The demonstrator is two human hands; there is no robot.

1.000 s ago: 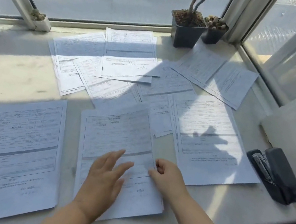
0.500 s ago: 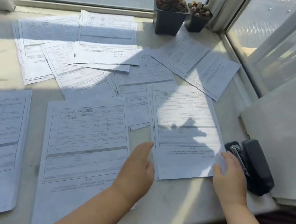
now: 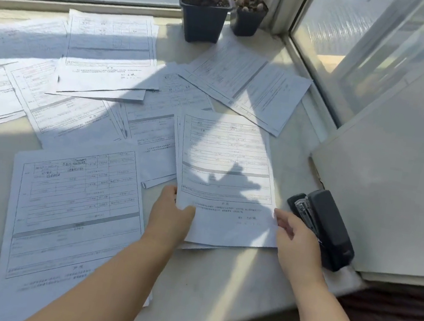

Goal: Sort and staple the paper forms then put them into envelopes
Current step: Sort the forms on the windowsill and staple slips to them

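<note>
Several printed paper forms lie spread over a pale window ledge (image 3: 214, 280). My left hand (image 3: 169, 214) grips the lower left edge of one form (image 3: 224, 179), thumb on top. At the form's lower right edge, my right hand (image 3: 296, 237) pinches the paper. That form's near end is slightly raised, with another sheet under it. A black stapler (image 3: 327, 228) lies just right of my right hand. A larger form (image 3: 75, 211) lies flat to the left of my left forearm.
Two dark plant pots (image 3: 203, 17) stand at the back by the window frame. A stack of large pale sheets or envelopes (image 3: 406, 191) lies at the right beyond the stapler. More forms (image 3: 104, 60) overlap at the back and left. The ledge's front edge runs beneath my forearms.
Both hands left the middle form and moved right to the form by the stapler. They now hold its two lower edges, and its near end has lifted a little.
</note>
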